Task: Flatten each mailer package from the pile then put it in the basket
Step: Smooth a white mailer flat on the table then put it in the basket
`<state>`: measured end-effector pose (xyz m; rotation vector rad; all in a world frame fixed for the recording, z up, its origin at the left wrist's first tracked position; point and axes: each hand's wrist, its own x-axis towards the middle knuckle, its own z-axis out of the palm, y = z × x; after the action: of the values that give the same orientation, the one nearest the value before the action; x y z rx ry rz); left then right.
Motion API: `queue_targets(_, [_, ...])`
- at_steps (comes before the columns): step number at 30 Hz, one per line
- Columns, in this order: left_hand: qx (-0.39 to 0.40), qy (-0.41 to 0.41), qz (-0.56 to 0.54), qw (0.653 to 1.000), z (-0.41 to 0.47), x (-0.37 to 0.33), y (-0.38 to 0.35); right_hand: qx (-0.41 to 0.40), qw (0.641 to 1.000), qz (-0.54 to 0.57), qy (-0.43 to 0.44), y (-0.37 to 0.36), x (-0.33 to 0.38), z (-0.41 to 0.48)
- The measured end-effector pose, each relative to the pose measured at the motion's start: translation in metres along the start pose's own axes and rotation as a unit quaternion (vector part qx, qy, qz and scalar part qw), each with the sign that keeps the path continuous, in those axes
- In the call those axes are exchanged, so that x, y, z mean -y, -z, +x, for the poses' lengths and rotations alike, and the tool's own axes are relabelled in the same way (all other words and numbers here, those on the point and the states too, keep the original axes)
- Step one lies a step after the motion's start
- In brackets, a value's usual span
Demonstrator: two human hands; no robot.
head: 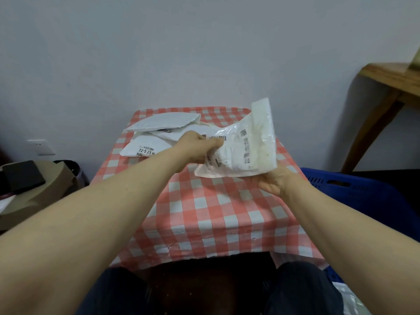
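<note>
A crumpled white mailer package point(247, 146) with printed labels hangs in the air above the checked table. My left hand point(200, 147) grips its left side, fingers curled into the plastic. My right hand point(276, 184) holds its lower right corner from below. A pile of white mailers point(156, 133) lies at the table's far left. The blue basket point(354, 192) stands to the right of the table, its rim level with my right wrist.
The small table wears a red-and-white checked cloth point(204, 212). Cardboard boxes point(34, 189) sit on the left. A wooden table point(391, 87) stands at the far right against the wall. My knees show at the bottom edge.
</note>
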<state>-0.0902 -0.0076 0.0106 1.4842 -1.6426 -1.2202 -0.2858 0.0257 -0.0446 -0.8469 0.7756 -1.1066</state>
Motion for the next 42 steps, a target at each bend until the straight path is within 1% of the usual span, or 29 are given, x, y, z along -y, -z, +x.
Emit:
queue_targets(2, [0.049,0.022,-0.057,0.997,-0.002,0.001,-0.004,-0.009,1.0,-0.015,0.001,-0.004,-0.001,0.005])
queue_targets(3, [0.053,0.024,-0.067,0.996,-0.003,0.001,-0.006,-0.023,0.999,-0.029,-0.001,-0.007,0.0,0.007])
queue_targets(7, [0.023,0.021,-0.089,0.996,-0.006,0.002,-0.009,-0.083,0.994,-0.073,-0.007,-0.015,-0.003,0.013])
queue_targets(9, [0.01,0.029,-0.096,0.995,-0.007,-0.002,-0.007,-0.1,0.993,-0.063,-0.016,-0.02,-0.006,0.015])
queue_targets(12, [-0.012,0.041,-0.096,0.994,-0.008,-0.005,-0.008,-0.147,0.988,-0.034,-0.011,-0.031,-0.01,0.018])
queue_targets(15, [0.0,0.066,-0.116,0.991,-0.008,-0.002,-0.005,-0.199,0.98,0.0,-0.023,-0.029,-0.01,0.019])
queue_targets(18, [0.011,0.093,-0.157,0.983,-0.008,0.004,0.0,-0.217,0.975,0.008,-0.041,-0.026,-0.008,0.02])
queue_targets(21, [0.028,0.126,-0.175,0.976,-0.011,0.007,-0.001,-0.203,0.978,0.008,-0.045,-0.029,-0.008,0.02])
queue_targets(23, [0.053,0.127,-0.188,0.972,-0.013,0.005,0.005,-0.19,0.981,0.006,-0.048,-0.03,-0.007,0.019])
queue_targets(25, [0.064,0.114,-0.208,0.969,-0.014,0.003,0.011,-0.184,0.981,0.02,-0.053,-0.025,-0.004,0.018])
queue_targets(27, [0.059,0.086,-0.191,0.976,-0.012,0.006,0.014,-0.177,0.982,0.035,-0.058,-0.024,0.001,0.018])
queue_targets(29, [0.087,0.05,-0.186,0.977,-0.012,0.009,0.01,-0.15,0.987,0.03,-0.05,-0.027,0.005,0.017])
queue_targets(31, [0.097,0.04,-0.181,0.978,-0.013,0.011,0.006,-0.126,0.991,0.027,-0.041,-0.03,0.007,0.016])
queue_targets(34, [0.064,0.038,-0.189,0.979,-0.015,0.008,0.002,-0.075,0.995,0.057,-0.032,-0.029,0.008,0.01])
queue_targets(35, [0.045,0.035,-0.2,0.978,-0.015,0.006,0.001,-0.059,0.993,0.094,-0.028,-0.027,0.009,0.009])
queue_targets(37, [0.002,0.034,-0.185,0.982,-0.015,0.004,-0.002,-0.035,0.984,0.172,-0.016,-0.024,0.005,0.004])
queue_targets(39, [-0.029,0.036,-0.166,0.985,-0.015,0.004,-0.001,0.001,0.976,0.215,-0.021,-0.023,0.004,0.001])
queue_targets(40, [-0.037,0.033,-0.157,0.986,-0.015,0.006,0.0,0.012,0.977,0.21,-0.024,-0.025,0.003,-0.001])
queue_targets(41, [-0.039,0.033,-0.142,0.989,-0.013,0.01,0.002,0.024,0.983,0.18,-0.023,-0.028,0.003,-0.003])
queue_targets(42, [-0.04,0.03,-0.12,0.992,-0.014,0.013,0.003,0.031,0.991,0.125,-0.018,-0.032,0.002,-0.005])
